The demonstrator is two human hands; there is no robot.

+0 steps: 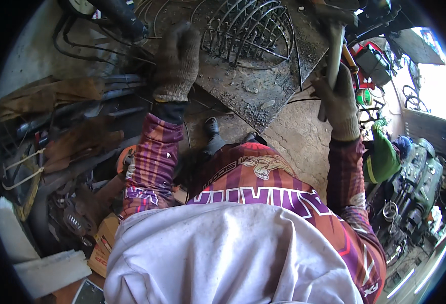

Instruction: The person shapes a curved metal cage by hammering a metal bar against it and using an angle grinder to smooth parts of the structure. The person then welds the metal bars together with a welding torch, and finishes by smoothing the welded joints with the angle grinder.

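Note:
My right hand (342, 104), in a knitted work glove, grips the pale handle of a hammer (335, 53). The hammer's dark metal head points away from me, by the right edge of a dirty steel worktable (245, 91). My left hand (176, 66), gloved the same way, is raised beside the table's left side. Its fingers are stretched out and slightly blurred, with nothing visible in them. A frame of curved, crossing metal bars (248, 33) lies on the far part of the table, between and beyond my hands.
Dark hoses (81, 57) and thin rods run past my left hand. Metal lengths and brown cloth (50, 96) are piled at left, above a power tool (78, 218). Dark machinery (410, 182) and a person's green sleeve (382, 154) are at right. Grit covers the tabletop.

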